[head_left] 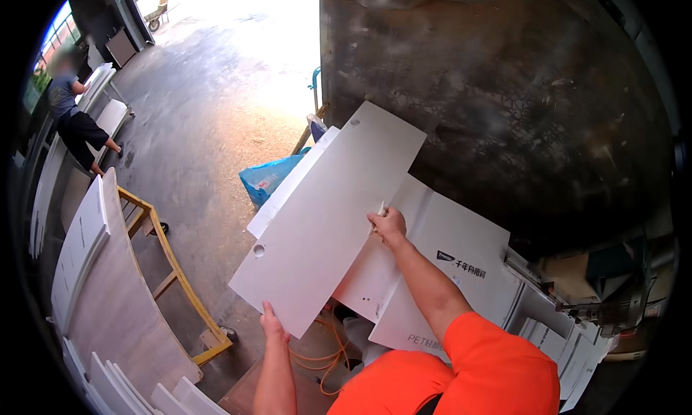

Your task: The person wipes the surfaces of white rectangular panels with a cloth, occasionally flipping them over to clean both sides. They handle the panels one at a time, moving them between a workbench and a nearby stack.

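1. Head view, writing: right of centre, a white printed board (465, 243) carries a small dark logo (445, 256) with dark lettering (471, 269) beside it; grey lettering (424, 340) runs along its lower edge, partly behind the orange sleeve (497, 350).
2. Head view, edges and room: the plain white panel (328, 217) slants across the centre, its upper end near the dark wall (476, 90). A blue bag (263, 178) sits just beside its left edge. Bare concrete floor (187, 126) stretches between it and the yellow-framed cart (173, 260) at left; an orange cord (335, 357) loops below.
3. Head view, fingers: the left hand (274, 325) grips the panel's lower end, thumb on the face, the other fingers mostly hidden. The right hand (389, 224), at the panel's right edge, has its fingers closed around a thin pale piece (381, 208).
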{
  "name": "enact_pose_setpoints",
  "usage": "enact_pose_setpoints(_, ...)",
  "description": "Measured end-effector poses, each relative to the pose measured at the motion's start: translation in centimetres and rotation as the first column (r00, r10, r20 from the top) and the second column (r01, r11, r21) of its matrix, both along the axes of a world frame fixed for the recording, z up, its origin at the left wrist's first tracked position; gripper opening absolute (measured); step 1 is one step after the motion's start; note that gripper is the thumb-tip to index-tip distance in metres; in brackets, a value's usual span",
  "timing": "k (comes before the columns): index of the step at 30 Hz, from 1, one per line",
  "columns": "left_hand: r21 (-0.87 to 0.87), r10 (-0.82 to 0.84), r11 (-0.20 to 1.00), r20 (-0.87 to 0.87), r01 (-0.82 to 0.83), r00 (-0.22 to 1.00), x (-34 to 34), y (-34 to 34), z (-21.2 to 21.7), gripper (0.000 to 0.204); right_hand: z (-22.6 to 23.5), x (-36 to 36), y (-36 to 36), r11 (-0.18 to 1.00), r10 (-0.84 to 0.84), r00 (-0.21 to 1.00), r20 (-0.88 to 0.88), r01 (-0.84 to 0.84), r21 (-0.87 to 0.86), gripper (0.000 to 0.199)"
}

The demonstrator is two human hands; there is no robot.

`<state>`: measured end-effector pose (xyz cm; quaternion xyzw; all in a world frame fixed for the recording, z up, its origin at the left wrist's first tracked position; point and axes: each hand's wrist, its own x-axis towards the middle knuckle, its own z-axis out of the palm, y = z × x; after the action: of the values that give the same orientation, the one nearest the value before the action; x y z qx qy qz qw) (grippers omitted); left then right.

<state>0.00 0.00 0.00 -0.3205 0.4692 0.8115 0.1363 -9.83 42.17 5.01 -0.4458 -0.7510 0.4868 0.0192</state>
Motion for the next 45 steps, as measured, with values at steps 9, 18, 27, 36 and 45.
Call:
enact_pose_setpoints(9, -0.147, 0.002, 0.989, 0.105, 0.013, 0.994, -2.1, 0.9, 0.9, 0.064, 3.0, 0.8, -1.4, 0.986, 0.155, 0.987, 0.047, -0.152, -0.062, 0.03)
enact_pose_setpoints(18, -0.687, -0.042, 0.725, 0.036, 0.056, 0.998, 0.6, -1.3, 0.7, 0.056, 5.5, 15.7, -16.3, 0.519, 0.467, 0.831, -0.302, -0.534, -0.667, 0.022)
enact_pose_setpoints(27, 0.151, 0.033, 0.989, -0.207, -0.001, 0.978, 32.1, -0.6, 12.6, 0.037, 12.5, 33.8, -23.8, -0.041, 0.817, 0.357, -0.452, -0.746, -0.664, 0.058)
enact_pose_setpoints(36, -0.004, 0.748, 0.644, -0.207, -0.765, 0.631, 62.0, -0.1, 12.3, 0.013, 14.2, 52.3, -31.6, -0.367, 0.914, -0.242, -0.326, -0.835, -0.409, 0.031)
enact_pose_setpoints(45, 0.305, 0.948, 0.098, -0.319, -0.947, -0.005, 77.6, 7.2, 16.8, 0.032, 20.0, 68.6, -37.1, -0.688, -0.032, -0.954, -0.299, -0.196, 0.699, 0.021)
